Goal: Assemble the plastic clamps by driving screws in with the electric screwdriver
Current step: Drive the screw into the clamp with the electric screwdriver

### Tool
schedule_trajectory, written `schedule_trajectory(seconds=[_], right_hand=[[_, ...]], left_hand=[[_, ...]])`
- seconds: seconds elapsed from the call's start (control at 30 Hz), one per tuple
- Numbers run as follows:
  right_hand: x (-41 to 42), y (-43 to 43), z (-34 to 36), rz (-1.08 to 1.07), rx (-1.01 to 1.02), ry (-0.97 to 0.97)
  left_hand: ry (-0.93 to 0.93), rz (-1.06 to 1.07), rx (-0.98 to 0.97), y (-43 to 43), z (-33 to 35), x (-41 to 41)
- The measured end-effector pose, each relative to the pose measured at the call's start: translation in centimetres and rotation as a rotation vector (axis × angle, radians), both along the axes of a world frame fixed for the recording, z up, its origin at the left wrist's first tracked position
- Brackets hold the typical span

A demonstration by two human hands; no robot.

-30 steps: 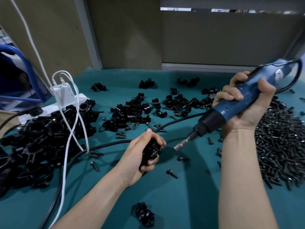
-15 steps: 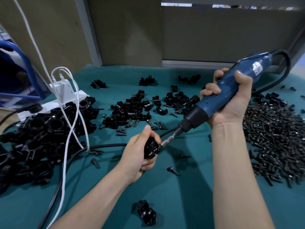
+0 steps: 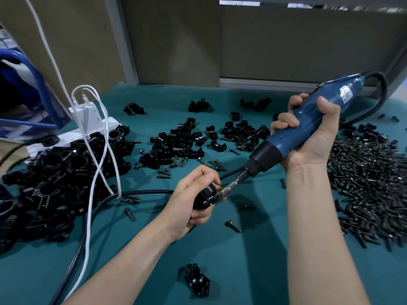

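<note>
Pointing down-left, screwdriver (image 3: 308,128) into clamp (image 3: 206,198)

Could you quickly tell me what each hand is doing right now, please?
Left hand: grips a black clamp.
Right hand: grips the blue electric screwdriver.

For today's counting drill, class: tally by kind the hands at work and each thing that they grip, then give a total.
hands: 2 (left hand, right hand)
electric screwdriver: 1
clamp: 1
total: 4
</note>
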State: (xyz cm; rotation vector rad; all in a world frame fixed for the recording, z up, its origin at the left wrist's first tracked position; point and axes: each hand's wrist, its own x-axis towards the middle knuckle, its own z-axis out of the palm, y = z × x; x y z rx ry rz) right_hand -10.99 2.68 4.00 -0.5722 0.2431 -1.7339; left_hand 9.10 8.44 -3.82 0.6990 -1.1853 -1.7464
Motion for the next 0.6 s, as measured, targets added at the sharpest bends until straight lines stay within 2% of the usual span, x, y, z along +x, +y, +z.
schedule_trajectory(seconds=[0.27, 0.43, 0.6], right_hand=[[0.07, -0.21, -0.23, -0.005, 0.054, -0.037], [-0.3, -0.2, -0.3, 0.009, 0.042, -0.103], [-0.04, -0.12, -0.24, 0.025, 0.015, -0.012]], left_hand=[[0.046, -0.036, 0.023, 0.04, 0.06, -0.11], [-0.052, -0.04, 0.015, 0.23, 0.16, -0.3], [-0.08, 0.002, -0.005, 0.23, 0.31, -0.42]])
